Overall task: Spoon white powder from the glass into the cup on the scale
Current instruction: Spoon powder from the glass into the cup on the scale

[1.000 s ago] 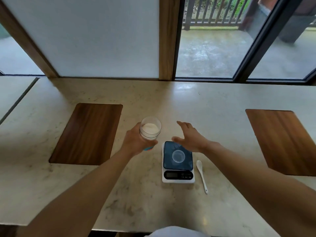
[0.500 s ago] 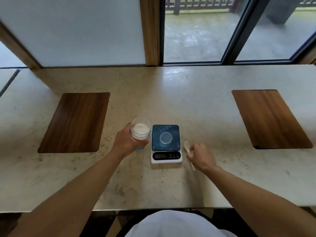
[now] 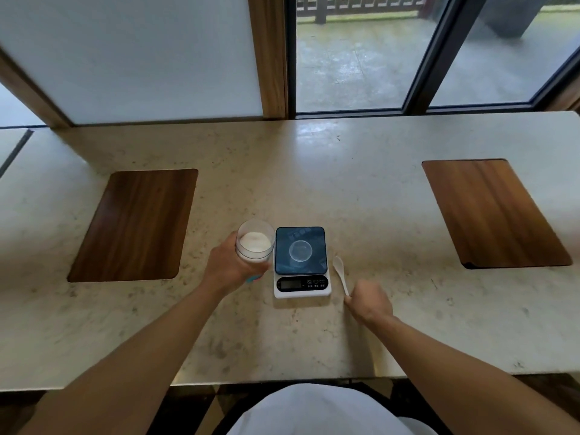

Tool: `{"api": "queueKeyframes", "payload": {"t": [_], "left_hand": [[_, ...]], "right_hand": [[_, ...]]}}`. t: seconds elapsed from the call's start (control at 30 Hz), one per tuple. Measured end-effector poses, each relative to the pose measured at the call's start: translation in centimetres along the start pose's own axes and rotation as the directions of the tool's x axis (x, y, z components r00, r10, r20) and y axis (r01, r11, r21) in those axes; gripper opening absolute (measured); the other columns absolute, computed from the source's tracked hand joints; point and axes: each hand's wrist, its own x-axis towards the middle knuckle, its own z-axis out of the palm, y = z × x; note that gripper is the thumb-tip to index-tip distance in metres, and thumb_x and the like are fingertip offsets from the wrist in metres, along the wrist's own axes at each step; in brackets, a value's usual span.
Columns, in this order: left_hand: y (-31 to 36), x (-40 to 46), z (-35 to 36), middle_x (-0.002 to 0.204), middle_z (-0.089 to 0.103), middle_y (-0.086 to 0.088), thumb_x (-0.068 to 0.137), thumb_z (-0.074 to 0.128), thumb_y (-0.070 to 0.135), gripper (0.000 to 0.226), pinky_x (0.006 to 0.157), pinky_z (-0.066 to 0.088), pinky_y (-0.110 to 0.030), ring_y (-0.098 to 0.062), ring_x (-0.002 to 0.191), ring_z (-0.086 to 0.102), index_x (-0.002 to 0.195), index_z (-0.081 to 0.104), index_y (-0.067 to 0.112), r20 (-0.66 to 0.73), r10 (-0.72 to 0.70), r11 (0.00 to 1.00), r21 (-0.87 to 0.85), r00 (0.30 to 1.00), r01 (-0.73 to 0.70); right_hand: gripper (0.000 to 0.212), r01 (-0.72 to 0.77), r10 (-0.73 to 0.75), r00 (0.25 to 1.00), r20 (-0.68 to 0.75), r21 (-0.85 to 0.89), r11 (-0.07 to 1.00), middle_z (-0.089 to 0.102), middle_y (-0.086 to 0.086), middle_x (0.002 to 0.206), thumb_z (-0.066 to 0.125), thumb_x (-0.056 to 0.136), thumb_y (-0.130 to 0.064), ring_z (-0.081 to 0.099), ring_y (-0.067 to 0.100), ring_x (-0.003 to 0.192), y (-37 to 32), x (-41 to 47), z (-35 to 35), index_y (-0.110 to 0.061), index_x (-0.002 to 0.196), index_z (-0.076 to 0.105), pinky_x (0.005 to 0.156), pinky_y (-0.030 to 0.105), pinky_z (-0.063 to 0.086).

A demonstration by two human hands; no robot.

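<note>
A clear glass [image 3: 255, 243] holding white powder stands just left of the scale, with my left hand [image 3: 230, 265] wrapped around it. The small white scale [image 3: 302, 285] has a dark weighing plate, and a small clear cup [image 3: 300, 251] sits in the middle of that plate. To the right of the scale lies a white spoon [image 3: 340, 271], bowl pointing away from me. My right hand [image 3: 370, 301] is closed around the near end of the spoon's handle.
The scale stands near the front of a pale marble counter [image 3: 345, 189]. Two dark wooden panels are set into it, one at the left [image 3: 135, 224] and one at the right [image 3: 489, 211]. A window and wooden post rise behind the counter.
My right hand left the space above the scale, came down on the spoon at its right and slid back to the handle end. The left hand still holds the glass.
</note>
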Motion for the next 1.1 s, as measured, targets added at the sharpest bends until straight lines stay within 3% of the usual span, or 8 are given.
{"api": "queueKeyframes", "payload": {"t": [0.13,0.2,0.33,0.4,0.63,0.73,0.83,1.1], "left_hand": [[-0.2,0.0,-0.1,0.122,0.066,0.009,0.058,0.090,0.052,0.088,0.088,0.053,-0.029,-0.013,0.105,0.062,0.135,0.053,0.028,-0.004,-0.002,1.000,0.010,1.000,0.002],[-0.2,-0.1,-0.1,0.122,0.065,0.009,0.058,0.089,0.053,0.089,0.088,0.051,-0.027,-0.013,0.104,0.061,0.135,0.053,0.028,-0.003,-0.003,1.000,0.011,1.000,0.003],[-0.2,-0.2,-0.2,0.123,0.066,0.007,0.058,0.089,0.054,0.088,0.090,0.054,-0.033,-0.015,0.106,0.062,0.134,0.053,0.028,0.004,-0.003,1.000,0.019,1.000,0.003],[0.0,-0.1,-0.2,0.122,0.067,0.008,0.057,0.089,0.055,0.088,0.089,0.053,-0.032,-0.015,0.105,0.062,0.134,0.054,0.029,0.008,-0.006,1.000,0.022,1.000,0.006],[0.7,0.7,-0.4,0.121,0.067,0.006,0.058,0.088,0.055,0.088,0.085,0.053,-0.028,-0.015,0.103,0.062,0.134,0.053,0.027,0.023,-0.010,0.998,0.066,1.000,0.008],[1.0,0.8,-0.3,0.121,0.066,0.005,0.058,0.089,0.053,0.087,0.085,0.054,-0.030,-0.016,0.102,0.062,0.133,0.053,0.026,0.019,-0.015,0.997,0.079,1.000,0.013],[1.1,0.8,-0.4,0.120,0.067,0.005,0.058,0.089,0.051,0.087,0.084,0.053,-0.029,-0.016,0.101,0.062,0.133,0.054,0.026,0.017,-0.012,0.996,0.089,1.000,0.010],[1.9,1.1,-1.0,0.118,0.067,0.004,0.055,0.088,0.052,0.087,0.081,0.054,-0.031,-0.017,0.096,0.061,0.130,0.054,0.026,0.007,-0.016,0.983,0.182,1.000,0.014]], "right_hand": [[0.022,0.005,-0.006,1.000,0.029,0.036,0.999,0.067,0.011,0.080,0.066,0.089,-0.028,0.067,0.026,0.072,0.0,0.2,-0.1,-0.008,0.081,0.067,0.069,0.039,0.060],[0.023,0.007,-0.009,1.000,0.027,0.062,0.998,0.065,0.011,0.076,0.065,0.090,-0.027,0.065,0.026,0.069,0.2,0.2,0.1,-0.008,0.075,0.064,0.063,0.036,0.057],[0.037,0.038,-0.035,0.999,-0.040,0.096,0.995,0.053,0.006,0.057,0.059,0.091,-0.023,0.049,0.019,0.050,0.6,0.3,0.1,-0.011,0.057,0.050,0.046,0.030,0.037],[0.034,0.051,-0.036,0.994,-0.104,0.150,0.987,0.060,0.011,0.064,0.057,0.092,-0.022,0.053,0.022,0.054,0.4,0.6,-0.7,-0.005,0.063,0.056,0.050,0.032,0.042],[0.023,0.256,-0.212,0.953,-0.217,0.205,0.945,0.063,0.001,0.068,0.055,0.096,-0.025,0.060,0.019,0.061,-2.4,1.6,-6.2,-0.017,0.075,0.058,0.056,0.036,0.050],[0.019,0.375,-0.320,0.915,-0.245,0.226,0.899,0.067,-0.001,0.073,0.053,0.099,-0.025,0.064,0.016,0.064,-3.7,1.6,-8.0,-0.015,0.084,0.060,0.056,0.030,0.051],[0.016,0.495,-0.427,0.855,-0.294,0.217,0.841,0.064,-0.005,0.070,0.054,0.099,-0.024,0.059,0.009,0.059,-5.1,1.0,-9.3,-0.015,0.091,0.063,0.052,0.019,0.039],[0.014,0.726,-0.606,0.667,-0.434,0.197,0.659,0.065,-0.005,0.074,0.059,0.096,-0.018,0.055,0.004,0.061,-8.2,-1.5,-10.9,-0.010,0.091,0.069,0.056,0.011,0.038]]}}
